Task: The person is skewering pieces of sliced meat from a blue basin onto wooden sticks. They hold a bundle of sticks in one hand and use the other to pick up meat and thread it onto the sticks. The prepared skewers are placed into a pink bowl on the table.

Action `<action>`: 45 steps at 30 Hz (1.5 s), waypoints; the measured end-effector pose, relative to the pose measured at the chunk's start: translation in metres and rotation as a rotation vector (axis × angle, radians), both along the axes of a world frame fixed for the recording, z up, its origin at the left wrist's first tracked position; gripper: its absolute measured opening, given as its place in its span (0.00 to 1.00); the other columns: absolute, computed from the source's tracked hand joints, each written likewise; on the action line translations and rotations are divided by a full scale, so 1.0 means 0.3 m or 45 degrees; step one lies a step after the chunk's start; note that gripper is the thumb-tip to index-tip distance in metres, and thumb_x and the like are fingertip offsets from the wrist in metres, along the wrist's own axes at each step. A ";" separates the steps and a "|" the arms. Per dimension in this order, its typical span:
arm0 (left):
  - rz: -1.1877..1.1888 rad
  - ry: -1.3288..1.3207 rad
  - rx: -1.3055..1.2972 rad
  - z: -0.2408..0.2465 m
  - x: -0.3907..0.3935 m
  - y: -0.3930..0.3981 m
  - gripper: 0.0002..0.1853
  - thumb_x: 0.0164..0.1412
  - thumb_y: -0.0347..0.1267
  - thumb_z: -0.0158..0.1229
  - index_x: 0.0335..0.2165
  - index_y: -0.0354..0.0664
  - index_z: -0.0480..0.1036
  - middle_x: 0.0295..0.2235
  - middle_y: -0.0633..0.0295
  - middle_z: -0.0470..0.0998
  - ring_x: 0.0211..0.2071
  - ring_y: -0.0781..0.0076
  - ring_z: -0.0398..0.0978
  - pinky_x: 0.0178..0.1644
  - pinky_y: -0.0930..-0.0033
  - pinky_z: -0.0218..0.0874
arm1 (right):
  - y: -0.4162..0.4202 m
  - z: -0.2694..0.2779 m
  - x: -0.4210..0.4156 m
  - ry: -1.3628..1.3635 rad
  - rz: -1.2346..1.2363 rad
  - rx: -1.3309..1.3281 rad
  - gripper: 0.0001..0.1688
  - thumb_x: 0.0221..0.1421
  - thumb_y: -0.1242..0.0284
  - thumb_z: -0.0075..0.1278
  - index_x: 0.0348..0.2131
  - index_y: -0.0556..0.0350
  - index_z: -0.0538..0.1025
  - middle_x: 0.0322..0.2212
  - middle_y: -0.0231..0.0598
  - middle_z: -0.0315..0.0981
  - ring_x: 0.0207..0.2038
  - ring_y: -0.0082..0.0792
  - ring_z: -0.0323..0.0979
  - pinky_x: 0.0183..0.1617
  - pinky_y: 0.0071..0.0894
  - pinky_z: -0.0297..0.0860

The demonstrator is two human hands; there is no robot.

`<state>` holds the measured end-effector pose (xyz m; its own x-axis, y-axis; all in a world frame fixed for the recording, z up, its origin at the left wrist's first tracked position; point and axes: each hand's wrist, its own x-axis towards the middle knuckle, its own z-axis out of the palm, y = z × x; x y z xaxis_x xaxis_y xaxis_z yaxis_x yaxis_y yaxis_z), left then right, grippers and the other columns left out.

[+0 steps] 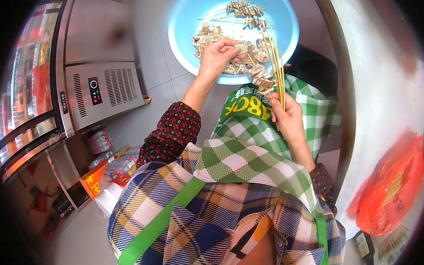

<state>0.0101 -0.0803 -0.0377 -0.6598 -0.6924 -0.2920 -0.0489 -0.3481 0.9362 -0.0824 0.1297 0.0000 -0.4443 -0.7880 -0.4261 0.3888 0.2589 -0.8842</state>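
Note:
My left hand (pixel 220 55) pinches a pale piece of food (pixel 241 48) at the tip of a wooden skewer (pixel 250 58), above the near side of a light blue plastic basin (pixel 179 43). That skewer carries several folded brownish pieces (pixel 261 76) lower down. Its lower end is in my right hand (pixel 289 116), which also grips a bundle of bare bamboo skewers (pixel 278 71) pointing up over the basin's rim. Loose pieces (pixel 206 36) lie heaped in the basin. Finished-looking loaded skewers (pixel 245 9) rest at its far side.
A metal refrigerated cabinet (pixel 101 90) with a vented panel stands at left, packed bottles (pixel 125 161) and an orange box (pixel 93 181) below it. At right, a white tabletop (pixel 366 113) has a dark edge. On it is a red plastic bag (pixel 392 188) holding skewer-like sticks.

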 end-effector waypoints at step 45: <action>-0.434 -0.429 -0.330 -0.001 -0.195 -0.046 0.10 0.50 0.34 0.55 0.26 0.37 0.75 0.22 0.63 0.76 0.24 0.78 0.71 0.31 0.76 0.63 | 0.001 -0.015 -0.043 0.004 -0.282 0.097 0.06 0.54 0.77 0.41 0.31 0.60 0.70 0.12 0.24 0.60 0.12 0.13 0.55 0.15 0.12 0.52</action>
<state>-0.0484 -0.0940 -0.0381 -0.7587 -0.5332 -0.3743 -0.4310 -0.0200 0.9021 -0.0953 0.1301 -0.0044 -0.6041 -0.6368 -0.4791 0.4409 0.2336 -0.8666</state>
